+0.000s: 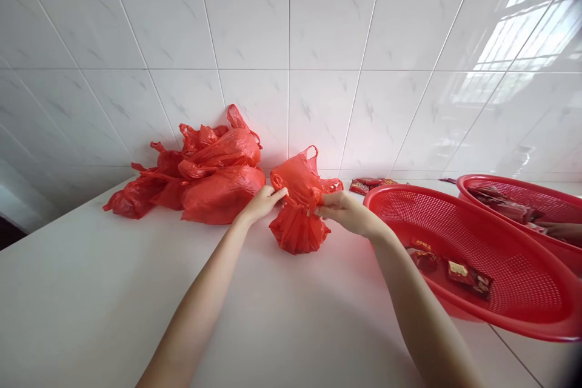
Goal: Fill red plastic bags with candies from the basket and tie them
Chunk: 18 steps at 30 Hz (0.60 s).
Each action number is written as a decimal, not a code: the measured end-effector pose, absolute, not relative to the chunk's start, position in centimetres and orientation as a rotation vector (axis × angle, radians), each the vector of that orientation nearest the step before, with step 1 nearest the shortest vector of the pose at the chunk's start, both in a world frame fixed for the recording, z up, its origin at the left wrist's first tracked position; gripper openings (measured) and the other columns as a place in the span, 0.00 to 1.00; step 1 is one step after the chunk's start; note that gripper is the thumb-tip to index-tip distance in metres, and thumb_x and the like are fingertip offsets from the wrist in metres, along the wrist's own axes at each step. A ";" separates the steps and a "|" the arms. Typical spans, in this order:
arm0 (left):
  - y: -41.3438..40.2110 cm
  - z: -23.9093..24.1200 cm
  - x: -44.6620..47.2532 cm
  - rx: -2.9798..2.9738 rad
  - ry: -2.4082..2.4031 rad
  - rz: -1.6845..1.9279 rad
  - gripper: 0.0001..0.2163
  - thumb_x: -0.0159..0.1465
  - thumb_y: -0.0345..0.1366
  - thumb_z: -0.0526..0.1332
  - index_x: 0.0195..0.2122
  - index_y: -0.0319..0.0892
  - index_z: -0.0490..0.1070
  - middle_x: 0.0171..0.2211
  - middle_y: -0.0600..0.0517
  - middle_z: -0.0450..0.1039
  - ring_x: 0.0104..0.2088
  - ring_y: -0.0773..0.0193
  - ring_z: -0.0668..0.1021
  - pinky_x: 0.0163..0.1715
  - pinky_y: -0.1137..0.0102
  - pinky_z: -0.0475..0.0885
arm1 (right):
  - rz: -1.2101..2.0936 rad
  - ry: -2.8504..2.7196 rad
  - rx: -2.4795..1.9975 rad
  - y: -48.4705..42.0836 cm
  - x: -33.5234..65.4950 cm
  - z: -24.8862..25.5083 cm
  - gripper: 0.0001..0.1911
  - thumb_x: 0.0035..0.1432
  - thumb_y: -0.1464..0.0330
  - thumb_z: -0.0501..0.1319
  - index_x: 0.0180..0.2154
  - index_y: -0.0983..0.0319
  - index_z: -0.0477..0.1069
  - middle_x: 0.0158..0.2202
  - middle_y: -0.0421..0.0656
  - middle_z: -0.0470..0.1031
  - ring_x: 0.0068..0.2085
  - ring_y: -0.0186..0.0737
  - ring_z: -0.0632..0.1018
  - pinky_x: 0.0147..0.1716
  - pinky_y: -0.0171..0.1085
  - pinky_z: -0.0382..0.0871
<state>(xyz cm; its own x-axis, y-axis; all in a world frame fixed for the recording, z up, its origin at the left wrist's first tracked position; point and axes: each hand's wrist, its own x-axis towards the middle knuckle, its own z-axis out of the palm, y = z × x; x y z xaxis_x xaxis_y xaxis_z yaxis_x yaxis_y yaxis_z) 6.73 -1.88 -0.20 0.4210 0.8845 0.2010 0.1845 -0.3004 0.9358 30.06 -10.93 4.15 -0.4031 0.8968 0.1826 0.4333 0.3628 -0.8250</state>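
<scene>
A red plastic bag (300,227) stands on the white table, its lower part bulging and its neck gathered. My left hand (262,201) pinches the bag's left side near the neck between thumb and fingers. On the other side, my right hand (343,211) grips the gathered plastic at the neck. The bag's loop handles stick up above both hands, toward the wall. What the bag holds is hidden by the red plastic.
Several filled red bags (222,182) are piled to the left by the tiled wall. At right stands a red basket (468,218) with a few red packets (461,271). Behind it, another red basket (522,185) holds packets, with a person's hand (564,230) at it. More packets (370,184) lie near the wall.
</scene>
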 end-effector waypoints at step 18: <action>-8.8 5.9 8.5 1.850 0.612 0.997 0.14 0.63 0.44 0.64 0.40 0.36 0.76 0.36 0.47 0.78 0.39 0.58 0.79 0.43 0.63 0.75 | 0.938 -1.744 -0.967 -12.3 27.6 4.8 0.20 0.58 0.53 0.64 0.30 0.65 0.75 0.30 0.45 0.77 0.32 0.39 0.77 0.34 0.39 0.74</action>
